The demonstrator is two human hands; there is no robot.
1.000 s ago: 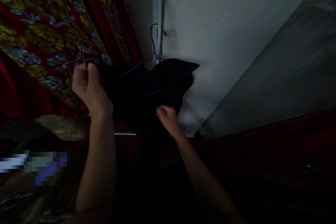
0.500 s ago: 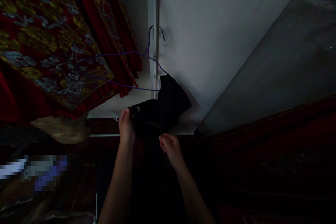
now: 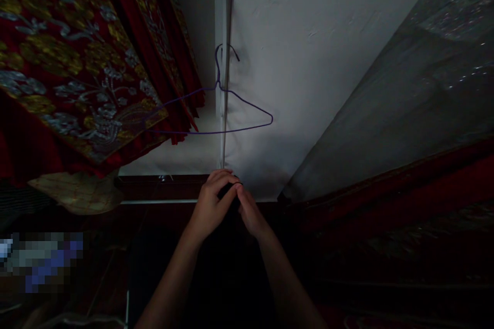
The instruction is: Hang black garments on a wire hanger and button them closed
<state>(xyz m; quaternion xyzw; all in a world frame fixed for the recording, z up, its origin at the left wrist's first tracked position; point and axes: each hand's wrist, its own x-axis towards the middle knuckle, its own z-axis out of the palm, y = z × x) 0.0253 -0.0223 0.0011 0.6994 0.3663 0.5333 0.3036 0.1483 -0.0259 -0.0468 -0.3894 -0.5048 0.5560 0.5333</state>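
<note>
A purple wire hanger hangs by its hook with nothing on it, in front of the wall. Below it my two hands meet. My left hand is closed, its fingers bent over a black cloth, apparently a small garment. My right hand pinches the same cloth beside the left fingertips. Most of the cloth is lost against the dark background below the hands.
Red cloth with gold and silver embroidery hangs at the left, overlapping the hanger's left end. A pale pole runs down the white wall. Sheer plastic-like sheeting slants along the right. A pale checked cloth lies lower left.
The black garment has come off the hanger's right end and down into my hands. My left hand has moved right to meet my right hand. The hanger now hangs more level.
</note>
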